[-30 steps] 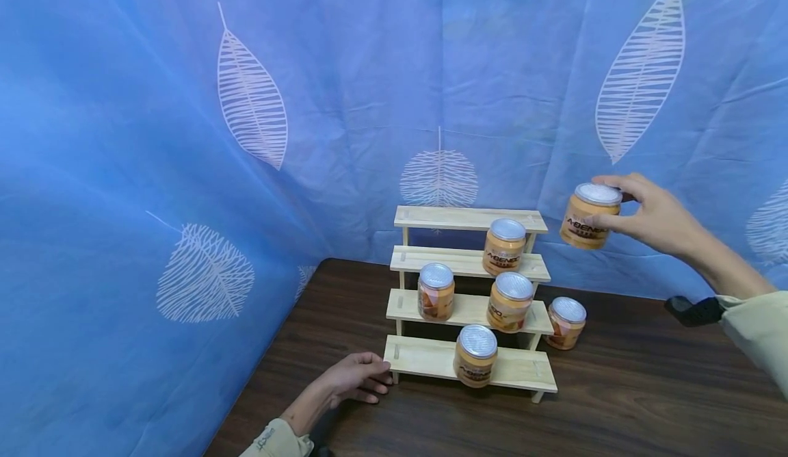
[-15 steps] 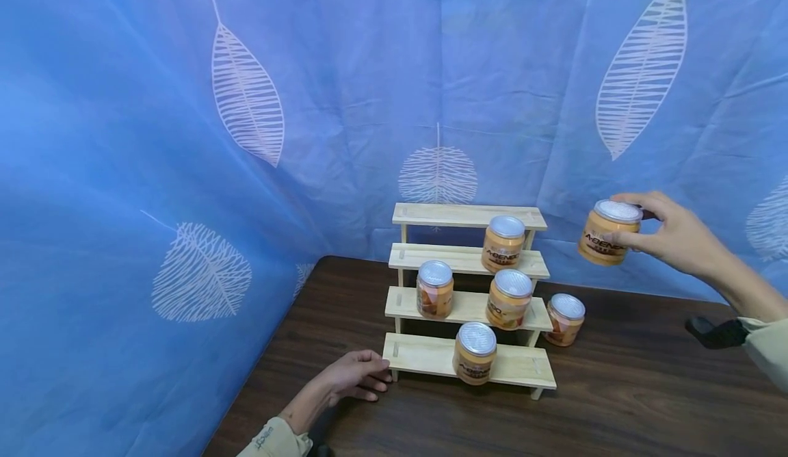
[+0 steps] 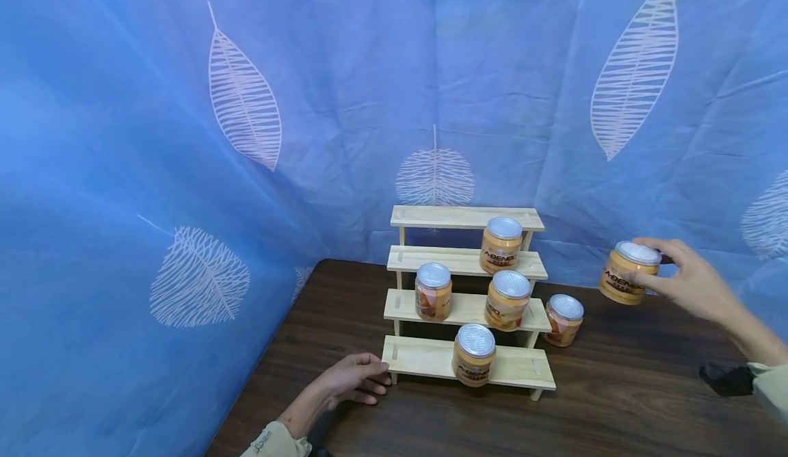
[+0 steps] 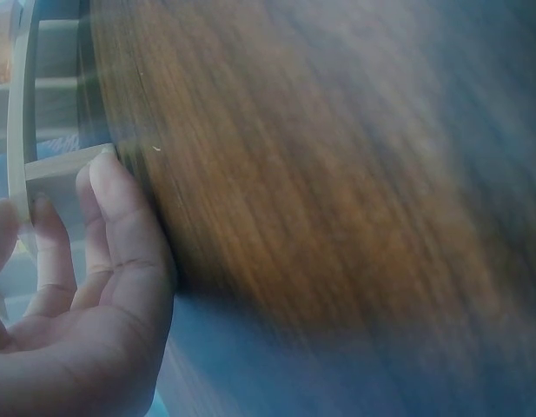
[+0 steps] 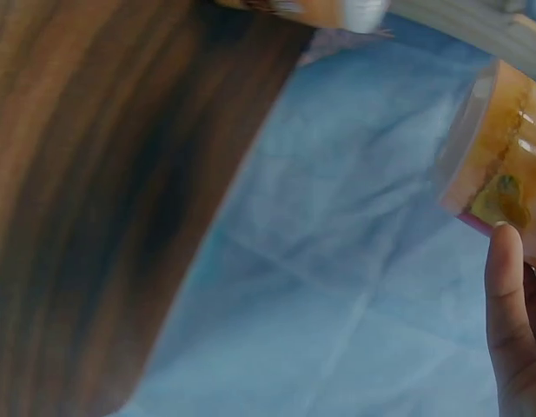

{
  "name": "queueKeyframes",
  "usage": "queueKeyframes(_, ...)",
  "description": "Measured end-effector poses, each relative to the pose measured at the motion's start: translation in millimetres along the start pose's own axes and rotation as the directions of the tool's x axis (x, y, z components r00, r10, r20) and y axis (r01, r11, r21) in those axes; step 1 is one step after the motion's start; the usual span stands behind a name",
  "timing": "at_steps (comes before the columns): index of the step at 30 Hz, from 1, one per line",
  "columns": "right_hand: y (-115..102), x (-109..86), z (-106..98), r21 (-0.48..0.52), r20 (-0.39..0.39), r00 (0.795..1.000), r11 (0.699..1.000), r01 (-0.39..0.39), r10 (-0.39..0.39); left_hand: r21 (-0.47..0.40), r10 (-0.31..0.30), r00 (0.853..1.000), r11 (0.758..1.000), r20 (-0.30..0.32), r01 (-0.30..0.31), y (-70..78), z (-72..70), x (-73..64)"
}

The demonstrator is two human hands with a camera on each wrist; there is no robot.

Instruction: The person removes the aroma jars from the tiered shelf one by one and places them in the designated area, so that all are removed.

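My right hand (image 3: 698,279) pinches an orange-labelled jar (image 3: 623,280) with a silvery lid. It holds the jar in the air, right of a four-step wooden display stand (image 3: 418,358). The right wrist view shows a finger against the wall of this jar (image 5: 502,148). At the stand's lower left end, my left hand (image 3: 353,378) grips the bottom board, thumb at its edge. In the left wrist view the fingers (image 4: 120,208) curl by the stand's leg (image 4: 68,165). Similar jars stand on the lower three steps, among them a front jar (image 3: 474,361).
Another jar (image 3: 563,323) sits on the dark wooden table (image 3: 615,402), just right of the stand. A blue cloth (image 3: 345,101) with white leaf prints hangs behind and to the left. The top board (image 3: 464,217) bears no jar.
My right hand has moved right and downward with the jar, away from the stand. The left hand stays at the bottom board's left end.
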State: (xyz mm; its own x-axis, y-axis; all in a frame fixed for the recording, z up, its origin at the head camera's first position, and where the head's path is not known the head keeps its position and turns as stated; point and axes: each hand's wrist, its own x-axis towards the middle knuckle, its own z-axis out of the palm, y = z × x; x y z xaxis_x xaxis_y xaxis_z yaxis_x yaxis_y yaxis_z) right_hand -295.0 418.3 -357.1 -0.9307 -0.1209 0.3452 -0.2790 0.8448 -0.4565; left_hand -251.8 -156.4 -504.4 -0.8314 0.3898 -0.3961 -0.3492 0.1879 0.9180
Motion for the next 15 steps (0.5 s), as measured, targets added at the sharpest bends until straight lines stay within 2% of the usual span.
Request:
queueKeyframes(7,24,-16.9,24,0.004,-0.028,1.000,1.000,-0.009,0.009,0.003,0.000,1.000,1.000,-0.003,0.000,-0.1,1.8,2.9)
queueKeyframes(15,36,-28.6,53,0.022,-0.044,0.998,0.999,-0.037,0.038,0.001,0.001,1.000,1.000,-0.011,-0.001,-2.8,1.2,1.7)
